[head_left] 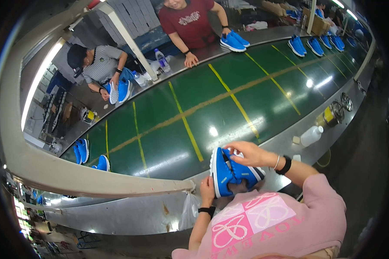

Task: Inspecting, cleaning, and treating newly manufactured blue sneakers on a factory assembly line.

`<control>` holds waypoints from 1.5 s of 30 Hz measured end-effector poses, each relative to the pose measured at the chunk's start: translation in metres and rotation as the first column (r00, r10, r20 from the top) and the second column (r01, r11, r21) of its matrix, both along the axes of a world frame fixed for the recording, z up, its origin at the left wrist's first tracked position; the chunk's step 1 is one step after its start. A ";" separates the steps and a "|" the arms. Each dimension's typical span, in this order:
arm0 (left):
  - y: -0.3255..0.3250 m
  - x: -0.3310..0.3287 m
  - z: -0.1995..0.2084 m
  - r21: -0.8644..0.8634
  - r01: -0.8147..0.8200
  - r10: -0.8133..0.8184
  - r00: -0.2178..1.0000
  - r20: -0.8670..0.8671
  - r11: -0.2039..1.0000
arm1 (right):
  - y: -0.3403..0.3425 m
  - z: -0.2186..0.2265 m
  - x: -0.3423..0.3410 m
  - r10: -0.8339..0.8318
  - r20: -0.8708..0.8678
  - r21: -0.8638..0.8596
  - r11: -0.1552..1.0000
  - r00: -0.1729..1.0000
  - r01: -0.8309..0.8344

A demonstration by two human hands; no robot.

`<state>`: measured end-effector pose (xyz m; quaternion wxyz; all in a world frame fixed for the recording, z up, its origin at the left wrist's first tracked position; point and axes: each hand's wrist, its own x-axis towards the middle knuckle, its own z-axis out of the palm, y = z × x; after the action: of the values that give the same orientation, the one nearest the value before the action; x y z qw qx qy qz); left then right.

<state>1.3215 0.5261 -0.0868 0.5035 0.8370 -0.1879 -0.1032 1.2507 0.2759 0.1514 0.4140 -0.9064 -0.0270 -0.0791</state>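
Note:
Two blue sneakers with white soles lie side by side against my body at the near edge of the line. On the left sneaker [221, 175], my left hand [206, 188] grips the outer side by the sole. My right hand [247, 153] reaches over the far end of the pair, fingers bent in at the shoe openings. Whether those fingers pinch the collar or something small inside is hard to see. The right sneaker [247, 175] sits partly under that hand and wrist.
A green conveyor belt [160, 125] with yellow lines runs beyond me, carrying more blue sneakers [296, 46]. A white bottle [311, 135] and metal can [333, 113] stand right. A beige post [129, 183] crosses left. Opposite, two people handle sneakers [234, 41].

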 end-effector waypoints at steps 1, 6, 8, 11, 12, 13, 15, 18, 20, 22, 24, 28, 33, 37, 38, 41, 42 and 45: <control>0.000 0.001 -0.003 0.054 0.015 -0.012 0.998 -0.054 0.998 | -0.011 -0.043 -0.007 -0.059 -0.114 -0.043 0.998 0.992 0.055; 0.004 0.011 0.001 -0.006 0.103 -0.100 0.949 -0.298 0.995 | -0.022 -0.153 -0.054 -0.190 -0.305 0.024 0.978 0.933 0.207; -0.002 0.015 0.011 -0.001 0.113 -0.107 0.934 -0.341 0.994 | -0.019 -0.175 -0.068 -0.264 -0.285 0.097 0.948 0.921 0.302; -0.011 0.014 0.009 -0.003 0.122 -0.116 0.938 -0.328 0.993 | -0.013 -0.168 -0.071 -0.267 -0.315 0.123 0.940 0.911 0.318; -0.016 0.014 0.019 -0.006 0.136 -0.129 0.929 -0.347 0.991 | -0.014 -0.168 -0.071 -0.274 -0.318 0.121 0.938 0.908 0.325; -0.018 0.013 0.025 -0.011 0.149 -0.143 0.919 -0.366 0.989 | -0.015 -0.168 -0.071 -0.293 -0.379 0.138 0.920 0.878 0.367; -0.019 0.016 0.018 -0.011 0.156 -0.148 0.913 -0.379 0.988 | -0.017 -0.164 -0.069 -0.312 -0.441 0.153 0.898 0.842 0.412; -0.016 0.017 0.019 -0.128 0.143 -0.184 0.896 -0.405 0.981 | -0.019 -0.162 -0.070 -0.258 -0.537 0.172 0.898 0.803 0.404; -0.010 0.025 0.012 -0.239 0.080 -0.199 0.823 -0.532 0.968 | -0.023 -0.175 -0.070 -0.234 -0.440 0.546 0.697 0.867 0.465; -0.007 0.027 0.026 -0.417 -0.113 -0.270 0.604 -0.750 0.902 | -0.025 -0.165 -0.066 -0.080 -0.519 0.784 0.352 0.851 0.511; -0.011 0.026 0.052 -0.561 -0.202 -0.454 0.402 -0.795 0.803 | -0.024 -0.157 -0.058 0.096 -0.442 0.896 -0.013 0.892 0.445; -0.025 0.009 0.089 -0.704 -0.321 -0.635 0.305 -0.710 0.633 | 0.000 -0.126 -0.039 0.148 -0.400 0.864 -0.269 0.905 0.426; -0.043 0.009 0.110 -0.745 -0.468 -0.734 0.255 -0.630 0.476 | 0.004 -0.117 -0.026 0.199 -0.286 0.841 -0.418 0.938 0.345; -0.041 0.009 0.106 -0.676 -0.490 -0.693 0.184 -0.697 0.550 | 0.009 -0.113 -0.031 0.208 -0.338 0.820 -0.413 0.918 0.396; -0.042 0.007 0.107 -0.659 -0.504 -0.677 0.182 -0.713 0.559 | 0.009 -0.113 -0.032 0.204 -0.356 0.810 -0.420 0.912 0.410; -0.040 0.002 0.101 -0.643 -0.488 -0.648 0.189 -0.738 0.591 | 0.011 -0.124 -0.038 0.196 -0.387 0.791 -0.432 0.901 0.433; -0.039 0.002 0.101 -0.638 -0.492 -0.650 0.175 -0.739 0.593 | 0.011 -0.126 -0.038 0.205 -0.386 0.786 -0.438 0.899 0.437; -0.040 0.000 0.105 -0.606 -0.495 -0.613 0.173 -0.771 0.622 | 0.011 -0.126 -0.038 0.210 -0.372 0.793 -0.435 0.904 0.428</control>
<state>1.3210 0.4862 0.0178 0.7958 0.2367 0.1204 -0.5442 1.2124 0.2869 0.0249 0.9633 -0.1204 0.2309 0.0648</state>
